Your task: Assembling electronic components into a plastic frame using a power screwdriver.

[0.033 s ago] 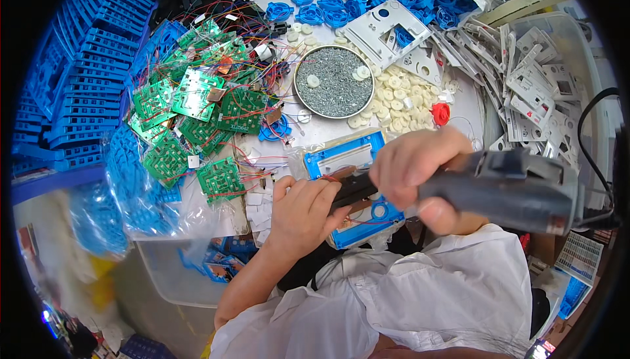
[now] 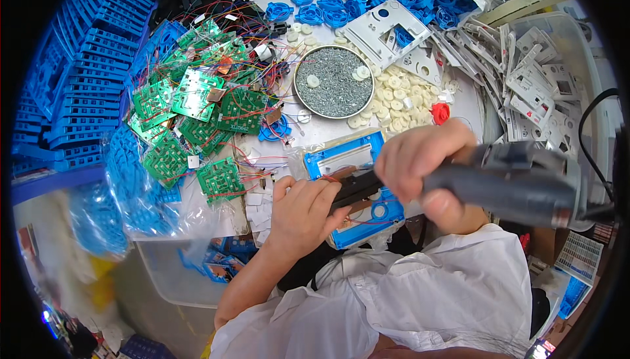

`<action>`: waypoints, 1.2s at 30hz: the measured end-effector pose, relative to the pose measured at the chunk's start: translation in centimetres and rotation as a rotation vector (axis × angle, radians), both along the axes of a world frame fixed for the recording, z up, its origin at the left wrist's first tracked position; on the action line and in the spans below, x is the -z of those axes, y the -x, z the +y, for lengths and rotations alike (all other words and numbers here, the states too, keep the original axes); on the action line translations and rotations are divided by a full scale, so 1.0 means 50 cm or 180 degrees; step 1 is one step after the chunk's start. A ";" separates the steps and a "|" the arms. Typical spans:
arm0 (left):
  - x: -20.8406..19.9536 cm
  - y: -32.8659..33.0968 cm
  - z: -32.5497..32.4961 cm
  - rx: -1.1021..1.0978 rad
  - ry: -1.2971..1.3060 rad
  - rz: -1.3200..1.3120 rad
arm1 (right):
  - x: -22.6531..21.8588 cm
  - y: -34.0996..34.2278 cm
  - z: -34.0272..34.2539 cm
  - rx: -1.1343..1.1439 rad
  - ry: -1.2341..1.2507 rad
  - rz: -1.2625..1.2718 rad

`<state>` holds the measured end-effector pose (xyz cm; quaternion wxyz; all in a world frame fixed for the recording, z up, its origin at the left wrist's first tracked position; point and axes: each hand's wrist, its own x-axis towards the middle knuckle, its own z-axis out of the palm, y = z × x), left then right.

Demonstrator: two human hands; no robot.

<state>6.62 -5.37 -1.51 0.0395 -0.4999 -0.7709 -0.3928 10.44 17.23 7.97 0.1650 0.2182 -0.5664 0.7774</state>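
Note:
My right hand (image 2: 426, 162) is wrapped round a dark grey power screwdriver (image 2: 502, 185), held nearly level, its body reaching out to the right. Its tip end, hidden by my fingers, points left at a long black plastic part (image 2: 357, 188). My left hand (image 2: 300, 218) grips that black part from the left, thumb below and fingers above. Under the part lies a blue plastic frame (image 2: 377, 228) with a pale inside and some thin red wires, on a clear plastic bag.
Beyond the frame stands a round tin of small screws (image 2: 335, 93), beside cream plastic discs (image 2: 400, 93). Green circuit boards (image 2: 197, 93) with tangled wires pile up at the left. Stacked blue frames (image 2: 88, 90) rise far left; white panels (image 2: 535, 86) fill a bin at right.
My right hand and the screwdriver have shifted slightly right and away from me, showing more of the black part. My left hand stays put.

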 end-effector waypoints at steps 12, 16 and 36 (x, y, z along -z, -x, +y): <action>-0.015 0.009 -0.005 0.0228 0.0226 -0.0224 | 0.118 -0.104 0.023 0.0729 -0.3233 -0.0843; -0.052 0.052 0.003 0.0125 0.0207 -0.0429 | 0.140 -0.106 0.023 0.0649 -0.3354 -0.0683; -0.041 0.089 0.048 0.0904 0.0424 -0.0232 | 0.132 -0.088 0.036 0.0473 -0.3456 -0.0501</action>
